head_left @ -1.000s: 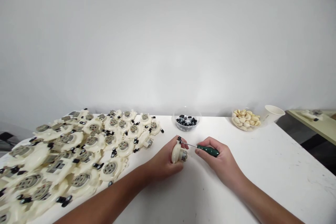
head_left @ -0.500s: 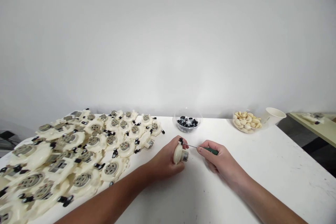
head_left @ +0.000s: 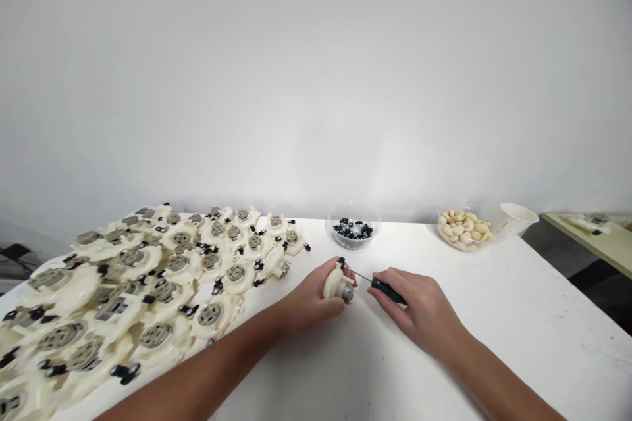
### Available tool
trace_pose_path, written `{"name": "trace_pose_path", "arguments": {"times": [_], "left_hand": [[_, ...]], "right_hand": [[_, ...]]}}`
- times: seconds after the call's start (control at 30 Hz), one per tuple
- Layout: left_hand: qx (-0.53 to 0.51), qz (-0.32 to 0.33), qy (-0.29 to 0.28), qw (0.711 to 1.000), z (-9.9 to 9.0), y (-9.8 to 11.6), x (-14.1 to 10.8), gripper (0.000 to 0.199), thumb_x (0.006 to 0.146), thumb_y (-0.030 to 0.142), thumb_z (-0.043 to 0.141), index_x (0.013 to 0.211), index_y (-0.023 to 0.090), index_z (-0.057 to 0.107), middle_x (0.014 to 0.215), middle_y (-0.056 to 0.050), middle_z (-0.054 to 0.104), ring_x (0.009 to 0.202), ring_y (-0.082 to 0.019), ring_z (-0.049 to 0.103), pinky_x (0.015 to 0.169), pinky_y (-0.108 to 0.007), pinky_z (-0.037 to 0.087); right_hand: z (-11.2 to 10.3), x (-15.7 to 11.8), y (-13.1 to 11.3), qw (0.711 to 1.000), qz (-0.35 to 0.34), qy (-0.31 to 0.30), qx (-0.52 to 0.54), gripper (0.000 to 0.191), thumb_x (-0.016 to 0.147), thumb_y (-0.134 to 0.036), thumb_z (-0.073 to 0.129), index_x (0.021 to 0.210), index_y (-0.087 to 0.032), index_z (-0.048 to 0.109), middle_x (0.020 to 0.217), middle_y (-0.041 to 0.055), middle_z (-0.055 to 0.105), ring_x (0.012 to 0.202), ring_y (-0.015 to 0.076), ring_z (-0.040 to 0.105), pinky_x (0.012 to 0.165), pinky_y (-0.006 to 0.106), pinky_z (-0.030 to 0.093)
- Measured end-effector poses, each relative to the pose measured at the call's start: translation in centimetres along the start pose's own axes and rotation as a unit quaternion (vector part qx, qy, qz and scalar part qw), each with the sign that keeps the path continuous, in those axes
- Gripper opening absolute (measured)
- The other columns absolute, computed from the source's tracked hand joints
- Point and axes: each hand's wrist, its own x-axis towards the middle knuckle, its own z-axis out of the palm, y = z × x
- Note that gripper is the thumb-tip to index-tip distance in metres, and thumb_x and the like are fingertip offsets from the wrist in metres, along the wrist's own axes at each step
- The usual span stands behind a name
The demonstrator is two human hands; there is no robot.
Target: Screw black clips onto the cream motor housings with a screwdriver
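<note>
Left hand (head_left: pixel 313 299) grips cream plastic housing (head_left: pixel 334 285); right hand (head_left: pixel 419 309) pinches green screwdriver (head_left: pixel 389 291), tip just beside housing; more housings (head_left: pixel 172 283) heaped left of it on desk (head_left: pixel 518 316).

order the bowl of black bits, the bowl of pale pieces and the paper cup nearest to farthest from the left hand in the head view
From the left hand:
1. Clear bowl of black parts, ahead and slightly right, at the table's back edge
2. Clear bowl of pale pieces, farther right along that edge
3. White paper cup, farthest right, just past that bowl
</note>
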Motion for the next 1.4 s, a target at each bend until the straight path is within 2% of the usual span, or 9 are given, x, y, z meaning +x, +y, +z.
{"name": "trace_pose_path", "arguments": {"times": [0.23,0.4,0.63,0.77,0.97,1.03,1.17,1.27,1.4], "left_hand": [[0.024,-0.016,-0.034,0.999,0.1,0.5,-0.2,0.041,0.064,0.003,0.054,0.102,0.019,0.055,0.089,0.002,0.055,0.078,-0.015,0.049,0.068,-0.025,0.039],[0.031,-0.016,-0.033,0.999,0.1,0.4,-0.3,0.041,0.066,0.002,0.056,0.104,0.019,0.054,0.088,0.002,0.053,0.076,-0.014,0.048,0.067,-0.025,0.039],[0.053,-0.007,-0.022,0.998,0.2,-0.1,-0.4,0.043,0.067,0.001,0.058,0.105,0.02,0.054,0.084,0.003,0.051,0.072,-0.013,0.045,0.065,-0.025,0.038],[0.051,-0.007,-0.015,0.999,0.2,0.1,-0.4,0.042,0.067,0.002,0.059,0.105,0.02,0.054,0.087,0.002,0.053,0.073,-0.014,0.046,0.065,-0.025,0.038],[0.02,-0.012,-0.001,1.0,0.2,0.1,0.0,0.035,0.068,0.009,0.059,0.102,0.019,0.055,0.086,0.002,0.053,0.076,-0.015,0.046,0.068,-0.026,0.038],[0.017,-0.011,0.004,1.0,0.3,0.0,0.1,0.032,0.07,0.012,0.059,0.101,0.018,0.055,0.086,0.001,0.053,0.076,-0.015,0.047,0.069,-0.026,0.037],[0.035,-0.011,-0.007,0.999,0.5,0.2,-0.1,0.034,0.068,0.007,0.058,0.1,0.019,0.055,0.089,0.0,0.056,0.078,-0.016,0.049,0.07,-0.027,0.039],[0.058,-0.008,-0.019,0.998,0.6,0.4,-0.3,0.039,0.066,0.001,0.055,0.1,0.019,0.054,0.089,0.001,0.056,0.077,-0.015,0.048,0.07,-0.027,0.039],[0.055,-0.001,-0.033,0.998,0.6,0.5,-0.5,0.042,0.067,-0.001,0.054,0.103,0.02,0.053,0.086,0.003,0.052,0.073,-0.014,0.045,0.066,-0.026,0.038]], "right_hand": [[0.0,-0.4,-0.4,0.999,-0.022,-0.004,-0.045,0.023,0.103,-0.031,0.052,0.084,-0.021,0.06,0.062,-0.001,0.054,0.053,0.0142,0.044,0.053,0.028,0.029],[0.1,-0.5,-1.0,0.994,0.081,-0.017,0.076,0.026,0.102,-0.039,0.053,0.083,-0.022,0.058,0.066,-0.0015,0.057,0.055,0.0134,0.043,0.053,0.027,0.033],[0.5,0.4,-1.7,0.896,0.303,-0.034,0.321,0.039,0.091,-0.052,0.065,0.072,-0.02,0.051,0.063,-0.0048,0.045,0.058,0.0117,0.037,0.052,0.024,0.028],[1.0,0.7,-1.3,0.841,0.359,-0.059,0.4,0.042,0.089,-0.056,0.065,0.072,-0.021,0.05,0.058,-0.0071,0.041,0.048,0.0088,0.029,0.045,0.024,0.02],[0.7,0.2,-1.4,0.97,0.173,-0.012,0.169,0.02,0.095,-0.042,0.061,0.097,-0.023,0.06,0.068,-0.0029,0.058,0.059,0.014,0.05,0.057,0.026,0.037],[0.7,0.0,-1.3,0.989,0.103,-0.015,0.103,0.014,0.097,-0.036,0.059,0.105,-0.024,0.059,0.071,-0.002,0.063,0.058,0.0144,0.052,0.056,0.026,0.037],[0.9,-0.3,-1.1,1.0,-0.009,0.0,-0.012,0.015,0.101,-0.024,0.049,0.088,-0.022,0.058,0.067,0.0,0.06,0.055,0.0143,0.049,0.056,0.028,0.03],[1.1,-0.5,-1.3,1.0,0.011,0.003,0.02,0.02,0.101,-0.024,0.049,0.083,-0.022,0.058,0.065,-0.0005,0.058,0.054,0.0132,0.046,0.056,0.028,0.029],[1.5,-0.3,-1.7,0.952,0.182,0.01,0.248,0.02,0.097,-0.033,0.059,0.08,-0.021,0.058,0.064,-0.0027,0.056,0.058,0.0123,0.045,0.055,0.025,0.032]]}}
